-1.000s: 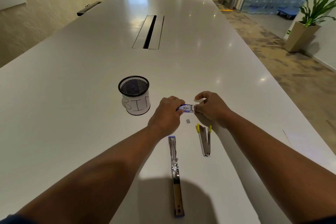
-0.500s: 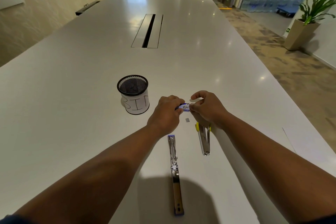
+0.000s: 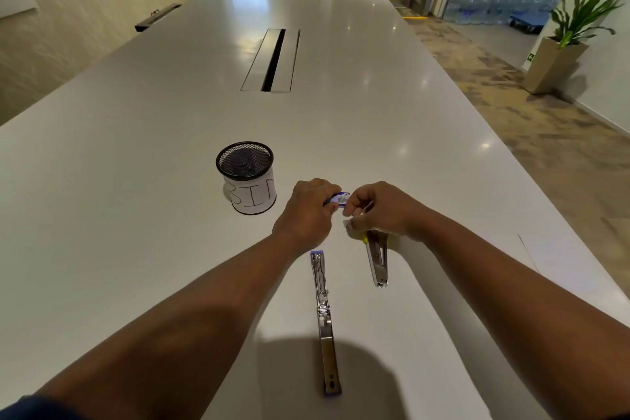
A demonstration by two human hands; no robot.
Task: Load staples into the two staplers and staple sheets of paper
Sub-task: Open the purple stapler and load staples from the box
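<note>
My left hand (image 3: pixel 306 211) holds a small blue and white staple box (image 3: pixel 338 198) just above the table. My right hand (image 3: pixel 378 210) pinches at the box's right end, with something small and white in its fingers (image 3: pixel 347 224). Two staplers lie flipped open on the white table. The blue one (image 3: pixel 324 317) stretches towards me under my left wrist. The yellow one (image 3: pixel 376 259) lies partly under my right hand. A sheet of paper (image 3: pixel 559 276) rests at the right table edge, partly behind my right forearm.
A black mesh cup (image 3: pixel 248 177) with a white label reading BIN stands left of my hands. A cable slot (image 3: pixel 272 60) runs along the table's middle. The table's right edge (image 3: pixel 511 160) drops to the floor. A potted plant (image 3: pixel 562 44) stands by the right wall.
My right hand has drawn nearer and lower over the yellow stapler's head, hiding the small scrap that lay on the table. The left hand keeps hold of the box.
</note>
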